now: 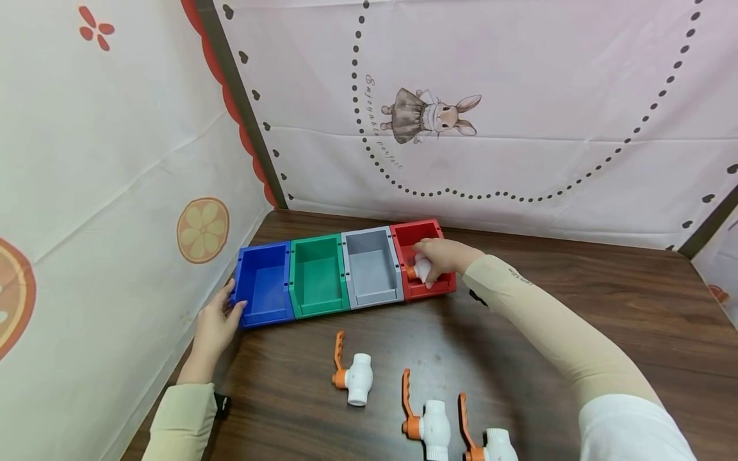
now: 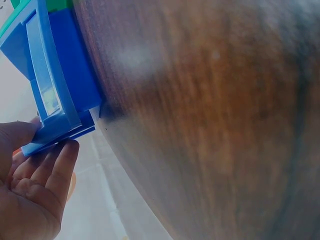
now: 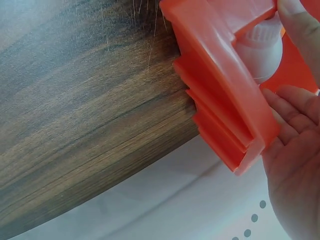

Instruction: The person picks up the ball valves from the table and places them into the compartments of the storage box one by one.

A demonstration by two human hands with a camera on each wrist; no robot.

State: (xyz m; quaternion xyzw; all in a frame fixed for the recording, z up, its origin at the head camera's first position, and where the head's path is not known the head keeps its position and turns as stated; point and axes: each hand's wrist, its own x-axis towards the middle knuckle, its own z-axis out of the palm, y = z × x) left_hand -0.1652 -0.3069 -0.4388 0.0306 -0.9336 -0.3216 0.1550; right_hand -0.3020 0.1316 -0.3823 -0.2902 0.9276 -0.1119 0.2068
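Observation:
At the left end of a row of joined bins, my left hand [image 1: 214,320] grips the side wall of the blue bin [image 1: 266,285]. Its thumb lies at the rim, and the fingers [image 2: 62,167] are against the outside. My right hand [image 1: 442,257] reaches into the red bin [image 1: 416,232] at the right end. Between its thumb and fingers is a white ball valve [image 1: 423,267] with an orange part, low inside the bin. The right wrist view shows the valve's white body [image 3: 260,55] behind the red wall, partly hidden.
Between the end bins sit a green bin [image 1: 317,278] and a grey bin [image 1: 371,272]. Nearer me on the wooden table [image 1: 311,410] lie three more white valves with orange handles: one valve [image 1: 360,378], another [image 1: 436,429], and a third [image 1: 498,445] cut by the frame edge. Printed cloth [image 1: 519,96] hangs behind.

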